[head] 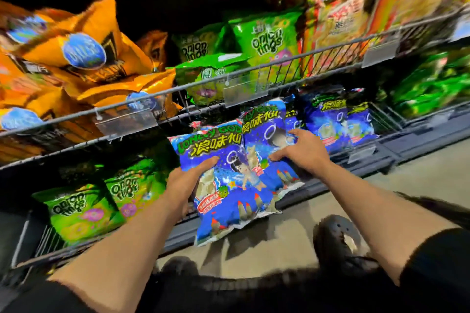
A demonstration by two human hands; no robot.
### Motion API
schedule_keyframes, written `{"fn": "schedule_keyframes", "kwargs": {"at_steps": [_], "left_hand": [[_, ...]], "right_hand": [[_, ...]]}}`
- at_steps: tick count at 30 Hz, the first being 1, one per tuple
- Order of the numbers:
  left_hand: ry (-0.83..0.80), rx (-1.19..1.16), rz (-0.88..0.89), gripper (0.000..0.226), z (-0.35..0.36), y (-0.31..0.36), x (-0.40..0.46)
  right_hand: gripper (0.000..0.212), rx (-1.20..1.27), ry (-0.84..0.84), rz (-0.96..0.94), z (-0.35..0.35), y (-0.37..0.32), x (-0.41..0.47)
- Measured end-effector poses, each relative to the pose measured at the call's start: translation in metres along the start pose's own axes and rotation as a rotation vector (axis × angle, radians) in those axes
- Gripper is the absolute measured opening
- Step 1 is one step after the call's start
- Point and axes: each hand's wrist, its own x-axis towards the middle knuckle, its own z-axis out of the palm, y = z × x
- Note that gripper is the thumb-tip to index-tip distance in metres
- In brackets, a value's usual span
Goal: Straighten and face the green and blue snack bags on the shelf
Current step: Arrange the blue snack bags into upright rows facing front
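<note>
Front blue bag [229, 180] is gripped at its left edge by left hand [187, 180], pulled out past lower shelf edge [338, 180]. Second blue bag [267, 145] behind is pressed by right hand [302, 152], fingers spread. Facing step judged in progress. Next: front bag to be pushed back upright, label forward, beside green bags [101, 206].

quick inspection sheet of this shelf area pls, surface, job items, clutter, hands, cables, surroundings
surface: wire shelf rail with clear price tag holders
job's things: front blue snack bag tilted, pulled out past the lower shelf edge; second blue bag behind it; green onion rings bags at lower left
clutter: orange chip bags leaning untidily on the upper shelf
hands: left hand grips the front blue bag; right hand rests on the second
cables: nothing seen
surroundings: shoe on pale floor
</note>
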Motion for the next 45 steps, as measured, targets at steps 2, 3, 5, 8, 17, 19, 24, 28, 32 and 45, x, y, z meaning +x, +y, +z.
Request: {"fn": "schedule_keyframes", "kwargs": {"at_steps": [2,3,5,8,17,19,24,28,32,45], "left_hand": [[-0.046,-0.034,-0.003,0.035,0.022,-0.003,-0.005],[-0.072,-0.045,-0.006,0.034,0.035,-0.004,-0.006],[-0.127,-0.053,-0.001,0.030,0.062,-0.005,-0.009],[-0.180,-0.049,0.032,0.030,0.109,-0.007,-0.006],[-0.307,-0.076,0.099,0.035,0.257,-0.016,0.033],[-0.301,-0.063,0.129,0.046,0.284,-0.016,0.047],[-0.264,-0.087,0.060,0.040,0.336,-0.012,0.084],[-0.232,-0.021,0.101,0.067,0.359,-0.009,0.118],[-0.184,-0.003,0.140,0.039,0.371,-0.012,0.137],[-0.135,0.097,0.282,0.042,0.378,-0.030,0.145]], "right_hand": [[0.090,0.011,0.033,0.009,-0.028,0.015,-0.002],[0.090,0.017,0.053,0.018,-0.041,0.022,-0.004],[0.089,0.046,0.100,0.041,-0.066,0.038,-0.003],[0.088,0.065,0.175,0.082,-0.097,0.066,0.000],[0.081,0.066,0.421,0.250,-0.180,0.155,0.041],[0.079,0.054,0.452,0.243,-0.192,0.167,0.060],[0.073,0.045,0.467,0.227,-0.213,0.187,0.121],[0.074,0.056,0.432,0.220,-0.220,0.203,0.169],[0.080,0.087,0.365,0.161,-0.217,0.217,0.211],[0.110,-0.127,0.171,0.153,-0.180,0.266,0.244]]}}
